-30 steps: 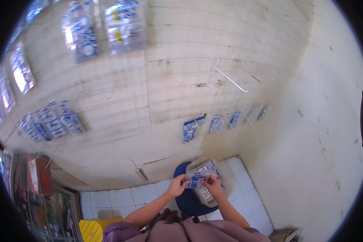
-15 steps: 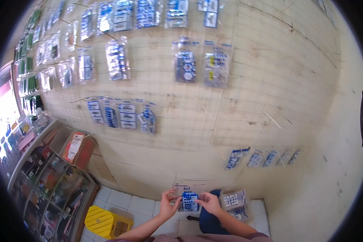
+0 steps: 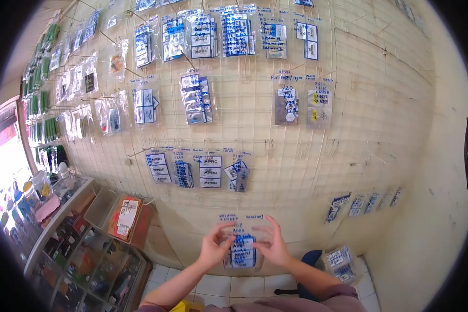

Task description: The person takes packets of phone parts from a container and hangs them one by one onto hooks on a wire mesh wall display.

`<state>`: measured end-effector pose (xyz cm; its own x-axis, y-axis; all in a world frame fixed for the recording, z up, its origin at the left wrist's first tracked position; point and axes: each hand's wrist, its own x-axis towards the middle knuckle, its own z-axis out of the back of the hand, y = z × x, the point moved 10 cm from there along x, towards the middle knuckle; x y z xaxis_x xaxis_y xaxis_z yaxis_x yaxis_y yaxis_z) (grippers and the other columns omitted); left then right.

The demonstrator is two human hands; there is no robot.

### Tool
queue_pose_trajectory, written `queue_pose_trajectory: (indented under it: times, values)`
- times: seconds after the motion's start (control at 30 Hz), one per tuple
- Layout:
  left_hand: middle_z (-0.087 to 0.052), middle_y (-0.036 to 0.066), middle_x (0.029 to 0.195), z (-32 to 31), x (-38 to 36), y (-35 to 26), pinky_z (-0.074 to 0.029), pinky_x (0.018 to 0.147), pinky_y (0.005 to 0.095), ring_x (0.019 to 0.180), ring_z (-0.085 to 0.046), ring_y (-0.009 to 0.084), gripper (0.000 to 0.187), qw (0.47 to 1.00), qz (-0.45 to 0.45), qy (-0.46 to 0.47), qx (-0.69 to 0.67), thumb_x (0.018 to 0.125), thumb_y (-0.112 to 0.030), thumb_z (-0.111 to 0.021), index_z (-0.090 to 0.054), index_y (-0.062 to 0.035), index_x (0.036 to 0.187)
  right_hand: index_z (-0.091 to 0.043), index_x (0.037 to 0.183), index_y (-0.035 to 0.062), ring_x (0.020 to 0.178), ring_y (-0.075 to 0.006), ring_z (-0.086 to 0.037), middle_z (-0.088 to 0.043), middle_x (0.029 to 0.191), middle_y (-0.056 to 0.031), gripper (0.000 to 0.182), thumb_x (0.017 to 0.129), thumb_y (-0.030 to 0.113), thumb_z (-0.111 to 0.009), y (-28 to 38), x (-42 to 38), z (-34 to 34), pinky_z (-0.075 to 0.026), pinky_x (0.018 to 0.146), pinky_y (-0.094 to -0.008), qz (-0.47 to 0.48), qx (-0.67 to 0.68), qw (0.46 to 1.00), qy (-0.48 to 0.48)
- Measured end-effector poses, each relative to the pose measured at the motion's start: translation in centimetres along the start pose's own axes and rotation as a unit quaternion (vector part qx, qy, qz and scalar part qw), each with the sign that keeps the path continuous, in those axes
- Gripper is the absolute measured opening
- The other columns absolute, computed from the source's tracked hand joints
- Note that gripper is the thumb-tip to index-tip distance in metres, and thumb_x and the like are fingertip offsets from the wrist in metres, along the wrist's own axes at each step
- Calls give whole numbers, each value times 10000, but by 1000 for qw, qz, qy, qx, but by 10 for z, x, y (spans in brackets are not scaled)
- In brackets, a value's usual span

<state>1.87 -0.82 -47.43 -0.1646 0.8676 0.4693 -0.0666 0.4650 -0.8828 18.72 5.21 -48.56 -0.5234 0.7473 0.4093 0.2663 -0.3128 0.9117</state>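
A clear plastic bag [image 3: 243,262] with blue handwriting hangs upright between my hands, low in front of the wall. Blue-and-white printed packets show inside it. My left hand [image 3: 217,244] holds the bag's left side, thumb in front. On the right side, my right hand [image 3: 275,244] has its thumb against the bag and its fingers raised, partly seen through the clear plastic. Behind the bag rises a pale wall with a wire grid [image 3: 291,166]. A row of similar packet bags [image 3: 210,171] hangs on it, up and left of my hands.
More bags [image 3: 238,34] hang on hooks higher up, and a few small ones [image 3: 356,204] at right. A glass display case [image 3: 83,249] with a red box [image 3: 126,218] stands left. Low right are a container of packets [image 3: 340,262] and a dark blue object [image 3: 309,260].
The view has turned, so the wall bags appear further right and lower. Both hands have raised the bag from over the floor tiles to in front of the wall. My right hand's fingers have spread more.
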Motion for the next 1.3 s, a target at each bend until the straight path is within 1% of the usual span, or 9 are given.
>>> queue_pose_trajectory:
  times: [0.17, 0.27, 0.5, 0.57, 0.7, 0.73, 1.0, 1.23, 1.3]
  values:
    - [-539, 93, 1369, 27, 58, -107, -521, 908, 296, 1060, -642, 158, 604, 989, -118, 51, 72, 858, 158, -595, -484, -27, 1422, -446, 1432, 99, 1060, -155, -637, -548, 1354, -121, 566, 919, -59, -626, 89, 68, -41, -543, 808, -273, 184, -108, 977, 16]
    - [-560, 93, 1349, 27, 102, -160, -526, 885, 287, 1021, -652, 148, 625, 984, -131, 82, 84, 854, 148, -595, -475, -35, 1439, -522, 1379, 94, 1048, -118, -601, -558, 1343, -71, 503, 911, -64, -612, 143, 96, -44, -504, 756, -242, 234, -216, 948, 1]
    - [-591, 86, 1342, 0, 187, -242, -548, 815, 267, 972, -673, 136, 541, 955, -240, 116, 129, 868, 83, -623, -514, -23, 1387, -539, 1374, 101, 955, -106, -571, -559, 1339, -46, 532, 872, -41, -637, 246, 157, -21, -479, 750, -222, 320, -197, 926, -41]
    - [-576, 90, 1371, -2, 205, -262, -557, 789, 268, 952, -672, 139, 536, 953, -261, 77, 134, 865, 73, -634, -511, -19, 1379, -552, 1365, 100, 955, -101, -571, -570, 1331, -48, 521, 869, -23, -653, 273, 175, -11, -485, 747, -219, 334, -213, 916, -59]
    - [-562, 104, 1396, -12, 238, -293, -557, 757, 257, 878, -671, 141, 553, 940, -294, 59, 162, 856, 44, -662, -505, -19, 1382, -580, 1340, 88, 1148, -208, -586, -597, 1301, -93, 460, 889, 37, -656, 324, 204, 1, -481, 929, -319, 442, -292, 840, -114]
    - [-560, 108, 1399, -14, 245, -300, -557, 745, 260, 862, -667, 138, 568, 939, -298, 56, 161, 842, 34, -674, -507, -21, 1382, -576, 1346, 91, 1237, -266, -553, -590, 1307, -121, 460, 894, 60, -655, 332, 210, 3, -447, 1000, -360, 437, -279, 848, -113]
    - [-545, 114, 1416, -3, 272, -344, -551, 719, 271, 864, -667, 138, 630, 908, -375, -46, 182, 802, 31, -693, -506, -53, 1398, -576, 1345, 87, 1238, -312, -549, -575, 1333, -151, 478, 878, 101, -677, 383, 240, -7, -452, 1003, -375, 515, -288, 797, -126]
    - [-532, 106, 1435, 2, 278, -343, -559, 751, 277, 863, -660, 135, 661, 918, -363, -25, 157, 804, 13, -713, -484, -45, 1422, -581, 1332, 66, 1206, -315, -575, -608, 1278, -155, 499, 853, 119, -712, 381, 250, -5, -453, 1002, -383, 532, -313, 772, -151]
    - [-550, 136, 1402, 0, 278, -345, -558, 743, 304, 895, -704, 198, 666, 915, -370, -5, 160, 799, -11, -729, -484, -51, 1417, -594, 1315, 55, 1198, -314, -584, -623, 1252, -156, 486, 848, 113, -716, 380, 251, -2, -451, 1007, -383, 525, -296, 785, -143]
